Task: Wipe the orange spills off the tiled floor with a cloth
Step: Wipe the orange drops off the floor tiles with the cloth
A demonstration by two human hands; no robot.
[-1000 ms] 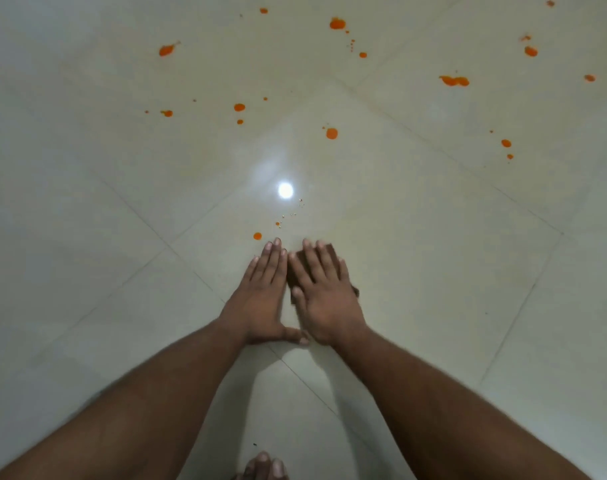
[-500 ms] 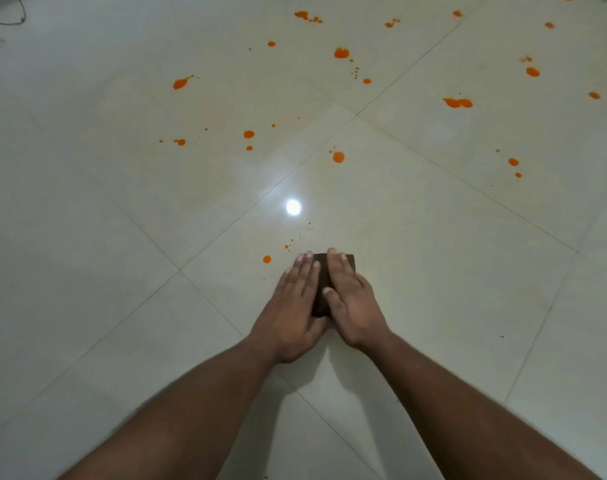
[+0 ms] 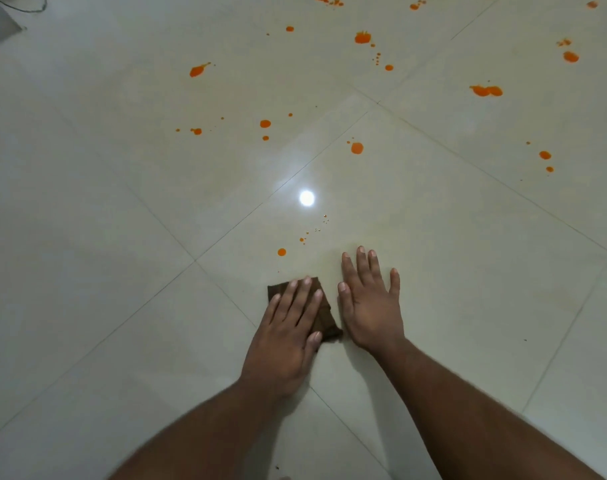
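1. Moved: right hand (image 3: 371, 303) now off the cloth (image 3: 324, 320), fingers spread flat on the floor (image 3: 468, 271).
2. Left hand (image 3: 288, 327): straight fingers pressing the cloth, near the closest spill (image 3: 281, 252).
3. Cloth: likely soft, light; press from above.

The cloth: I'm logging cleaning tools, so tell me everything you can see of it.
The small dark brown fabric cloth looks folded into a compact pad with roughly squared corners. It lies flat on the glossy pale tiled floor, beside a grout line. The left hand presses on it with straight fingers, covering much of it. The right hand rests flat on the tile beside it. The nearest orange spot lies just beyond it.
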